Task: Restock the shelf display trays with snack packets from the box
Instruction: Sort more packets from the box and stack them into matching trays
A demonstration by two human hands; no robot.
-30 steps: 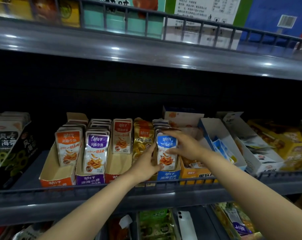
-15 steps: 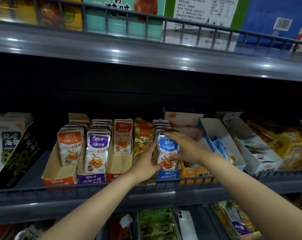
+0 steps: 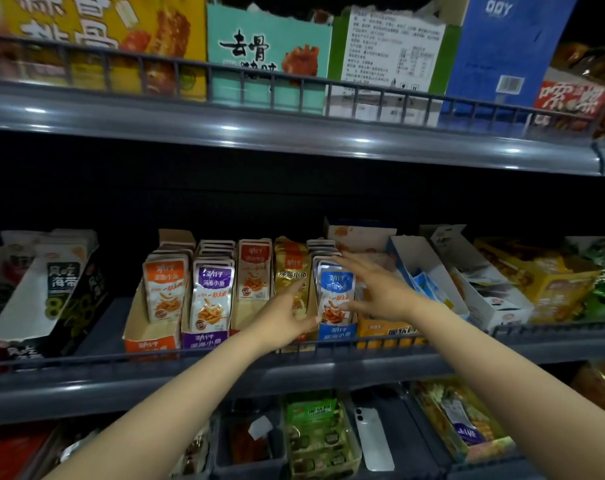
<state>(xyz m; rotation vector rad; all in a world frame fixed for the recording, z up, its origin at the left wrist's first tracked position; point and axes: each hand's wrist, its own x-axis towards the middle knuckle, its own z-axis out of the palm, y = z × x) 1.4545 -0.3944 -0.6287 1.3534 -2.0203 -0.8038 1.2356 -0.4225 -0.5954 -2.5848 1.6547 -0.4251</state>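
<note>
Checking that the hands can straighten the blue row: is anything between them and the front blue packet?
Nothing visible does. The left hand and right hand flank the front blue packet, which stands in its blue tray, with fingers spread close at its sides.

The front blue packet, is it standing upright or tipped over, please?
Upright: the blue packet stands face-forward at the front of the blue tray.

Yellow box [image 3: 103, 29] cut at top, orange tray [image 3: 377, 332] partly behind right hand [image 3: 377, 289]
</note>
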